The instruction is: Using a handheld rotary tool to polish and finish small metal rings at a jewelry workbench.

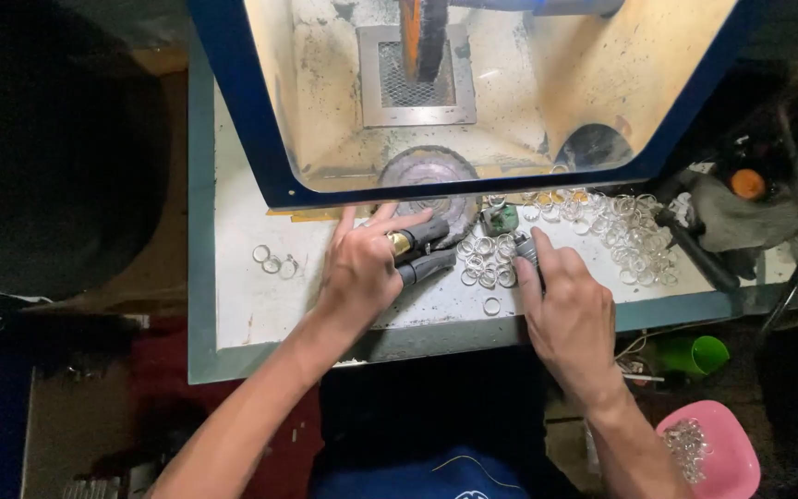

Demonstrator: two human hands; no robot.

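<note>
The left hand (359, 268) is gripping two dark tool handles (425, 251), fingers wrapped closed around them, one handle showing a brass collar near the knuckles. The handles are lying low over the white bench (242, 305), pointing toward a round grey polishing wheel (429, 176) that is sitting at the mouth of a blue-framed hood (260, 120). The right hand (570, 314) is resting beside them with fingers curled narrowly around the end of another dark handle (526, 249); how firmly it is holding cannot be told.

Between the two hands, a small cluster of clear rings (487, 259) is lying on the bench, one ring sitting apart nearer the front edge. A larger heap of rings (625, 231) is spreading to the right, and a few more (272, 261) are lying left of the left hand. A small green block (500, 219) is standing just behind the cluster.

The rings are looking light, hard and smooth, likely slippery and prone to chipping, so pinching one by its outer rim between fingertips is seeming the safest hold. The handles are appearing stiff, best taken around the middle.

Below the bench edge, a pink bowl (727, 434) is holding more rings and a green cup (699, 354) is lying close by.
</note>
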